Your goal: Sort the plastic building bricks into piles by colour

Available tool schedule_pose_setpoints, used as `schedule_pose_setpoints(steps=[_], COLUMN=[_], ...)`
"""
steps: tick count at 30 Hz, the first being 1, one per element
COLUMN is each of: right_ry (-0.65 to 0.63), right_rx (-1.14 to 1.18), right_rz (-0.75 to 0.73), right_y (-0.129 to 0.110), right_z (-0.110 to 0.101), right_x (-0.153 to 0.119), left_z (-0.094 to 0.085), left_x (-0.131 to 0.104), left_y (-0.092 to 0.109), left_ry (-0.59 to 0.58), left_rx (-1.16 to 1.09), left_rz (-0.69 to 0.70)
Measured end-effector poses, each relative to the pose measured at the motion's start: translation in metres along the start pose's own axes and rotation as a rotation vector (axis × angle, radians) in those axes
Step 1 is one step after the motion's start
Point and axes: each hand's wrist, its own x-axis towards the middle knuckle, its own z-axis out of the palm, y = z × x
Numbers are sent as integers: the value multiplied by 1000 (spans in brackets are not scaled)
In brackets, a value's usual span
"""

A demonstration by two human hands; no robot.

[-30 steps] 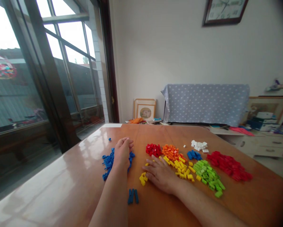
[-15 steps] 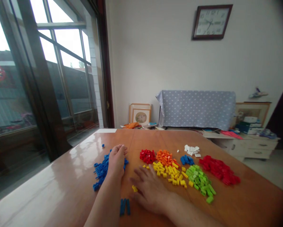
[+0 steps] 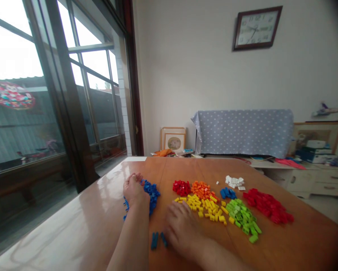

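My left hand [image 3: 134,191] is at the left side of a pile of small blue plastic pieces [image 3: 151,194], its fingers curled together at the far edge; what they hold, if anything, is hidden. Part of the blue pile lies under my left wrist. My right hand [image 3: 181,227] is low over the table, blurred, with fingers bent down beside the near left end of the yellow blocks [image 3: 208,206]. Close to its thumb side lie dark blue sticks [image 3: 154,241], one tilted away from the others and partly against the hand.
On the wooden table [image 3: 101,226] are piles of dark red [image 3: 181,187], orange [image 3: 202,190], green [image 3: 243,216] and bright red blocks [image 3: 267,206]. A small blue group [image 3: 228,193] and white pieces [image 3: 234,182] lie farther back. A glass door [image 3: 81,94] stands on the left.
My left hand has moved left across the blue pile, and the lone blue piece there is now out of sight. My right hand's spread fingers have drawn in, hiding the loose yellow block; one stick has shifted.
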Motion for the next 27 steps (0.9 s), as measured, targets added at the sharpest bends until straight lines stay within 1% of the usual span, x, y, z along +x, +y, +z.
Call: schedule_pose_setpoints(steps=[2, 4, 6, 8, 10, 12, 14, 16, 19, 22, 23, 25, 27], right_ry=[-96, -195, -227, -191, -144, -110, -80, -39, 6, 39, 49, 68, 85], right_rx=[104, 163, 163, 115, 43, -33, -104, -173, -262, -320, -332, -353, -367], right_rz=[-129, -218, -222, -160, -86, -7, 83, 164, 255, 324, 349, 402, 445], right_y=[-25, -42, -48, -43, -29, -9, 15, 40, 76, 107, 116, 132, 145], right_z=[5, 12, 17, 18, 17, 13, 9, 4, -2, -6, -7, -9, -11], right_x=[-4, -5, -3, -1, 1, 2, 0, -4, -11, -16, -17, -18, -17], left_z=[-2, -8, -17, -28, -39, -47, -54, -59, -71, -85, -89, -95, -97], left_x=[6, 13, 20, 25, 27, 28, 29, 34, 47, 64, 69, 76, 77], left_y=[6, 12, 18, 22, 23, 20, 14, 8, 3, -1, -3, -9, -16], left_ry=[17, 37, 54, 68, 81, 84, 52, 23, -8, -8, -31, -115, -196], left_rx=[10, 33, 66, 112, 160, 215, 378, 541, 849, 1163, 1232, 1292, 1278], left_rz=[-1, 14, 44, 90, 141, 189, 263, 307, 351, 345, 324, 292, 265])
